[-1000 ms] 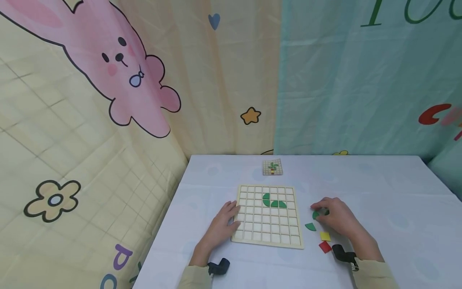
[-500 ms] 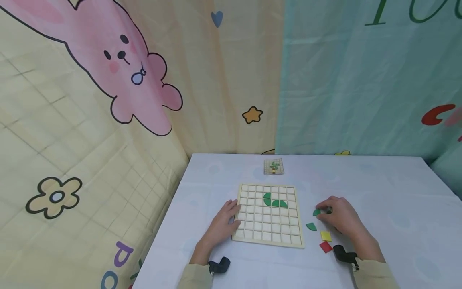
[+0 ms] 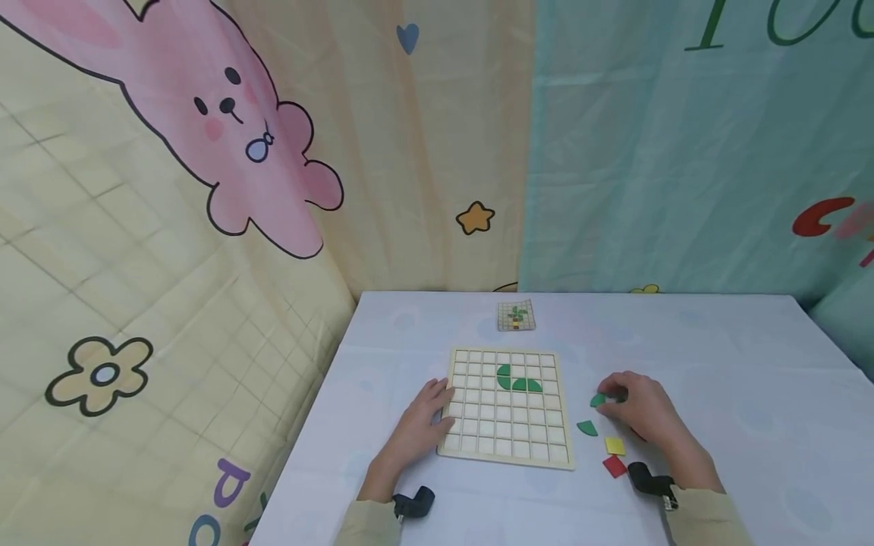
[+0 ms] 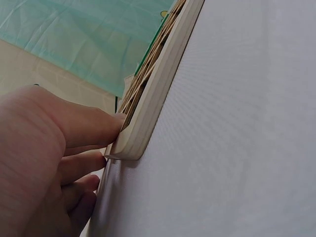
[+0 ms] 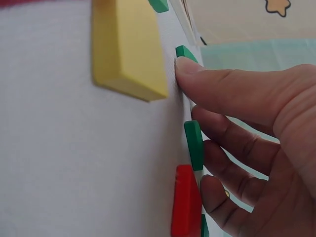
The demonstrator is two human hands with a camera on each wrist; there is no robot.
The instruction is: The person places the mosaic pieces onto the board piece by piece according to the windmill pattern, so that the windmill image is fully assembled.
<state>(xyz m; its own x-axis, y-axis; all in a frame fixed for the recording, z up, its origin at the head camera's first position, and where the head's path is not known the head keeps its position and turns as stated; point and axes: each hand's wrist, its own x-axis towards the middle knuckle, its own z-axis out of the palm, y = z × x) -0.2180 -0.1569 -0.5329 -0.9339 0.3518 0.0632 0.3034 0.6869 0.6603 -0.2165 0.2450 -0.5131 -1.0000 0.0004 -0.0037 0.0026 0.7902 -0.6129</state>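
Observation:
My left hand [image 3: 418, 421] rests on the left edge of a pale wooden grid board [image 3: 485, 415], fingers spread. In the left wrist view its thumb [image 4: 94, 123] touches the board's corner [image 4: 133, 143]. Several green quarter-circle pieces [image 3: 504, 378] lie in the upper cells. Right of the board, my right hand [image 3: 642, 409] pinches another green quarter-circle piece [image 3: 598, 400] at the tabletop; the right wrist view shows the thumb against this piece [image 5: 185, 53]. Under its other fingers lie more green pieces [image 5: 194, 145] and a red piece [image 5: 185, 202], mostly hidden from the head view.
Between board and right wrist lie a loose green quarter-circle [image 3: 587, 428], a yellow square [image 3: 614, 446] and a red square [image 3: 614, 466]. A small patterned grid card [image 3: 516, 315] lies behind the board. Printed curtains [image 3: 437, 152] hang beyond the white table [image 3: 751, 364].
The green piece at my right fingertips has shifted slightly away from me and turned, and the right hand has moved a little to the right. My left hand stays on the board.

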